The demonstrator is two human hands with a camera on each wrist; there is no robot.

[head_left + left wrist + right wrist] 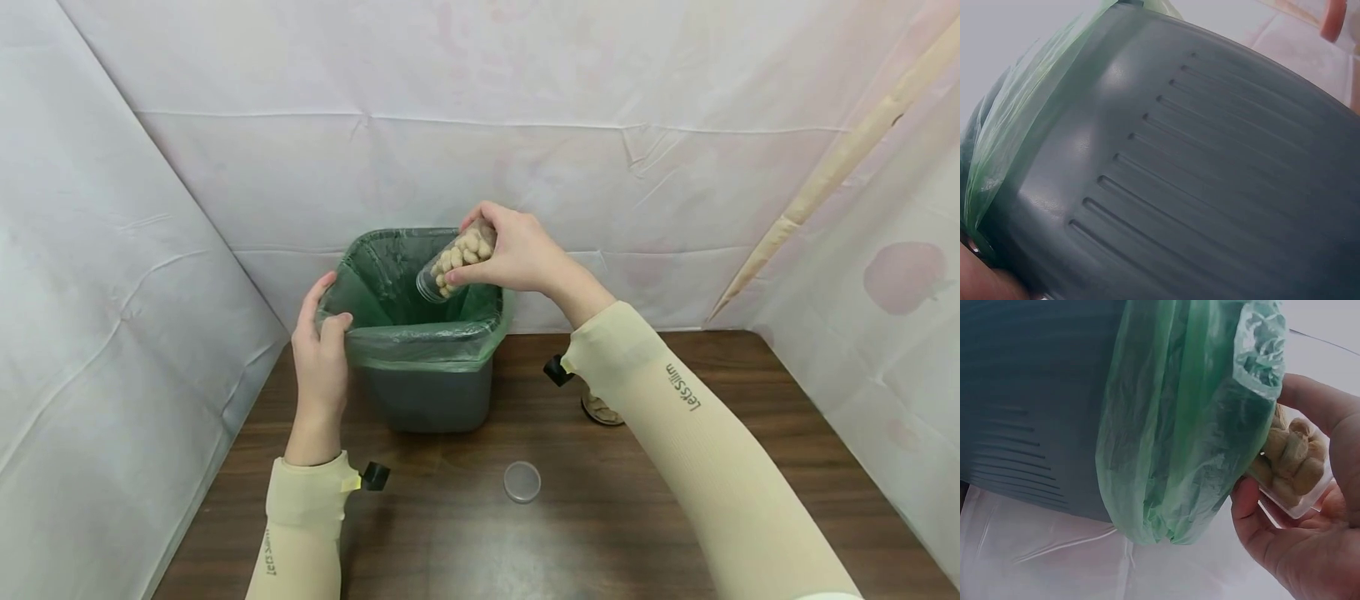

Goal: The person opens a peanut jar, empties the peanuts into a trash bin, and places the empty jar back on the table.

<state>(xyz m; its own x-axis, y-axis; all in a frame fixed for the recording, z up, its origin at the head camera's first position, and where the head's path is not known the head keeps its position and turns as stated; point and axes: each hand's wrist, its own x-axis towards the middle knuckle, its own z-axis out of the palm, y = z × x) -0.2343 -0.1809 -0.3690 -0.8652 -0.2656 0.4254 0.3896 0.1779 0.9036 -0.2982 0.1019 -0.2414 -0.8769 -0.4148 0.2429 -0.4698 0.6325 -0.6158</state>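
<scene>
My right hand (525, 254) grips a clear plastic jar (427, 285) of unshelled peanuts (468, 248). The jar tilts mouth-down to the left over the opening of a grey trash can (427, 400); the peanuts are still inside it. A green trash bag (420, 346) lines the can and folds over its rim. At the can's left corner, my left hand (321, 362) holds the bagged rim, thumb at the front and fingers along the left side. In the right wrist view, the jar's base (1294, 503) shows between fingers and thumb; the bag hides its mouth.
A round clear lid (522, 482) lies on the dark wooden table (442, 542) in front of the can. Partly behind my right forearm stands another container (600, 411) with pale contents. White cloth walls (487, 167) enclose the back and sides.
</scene>
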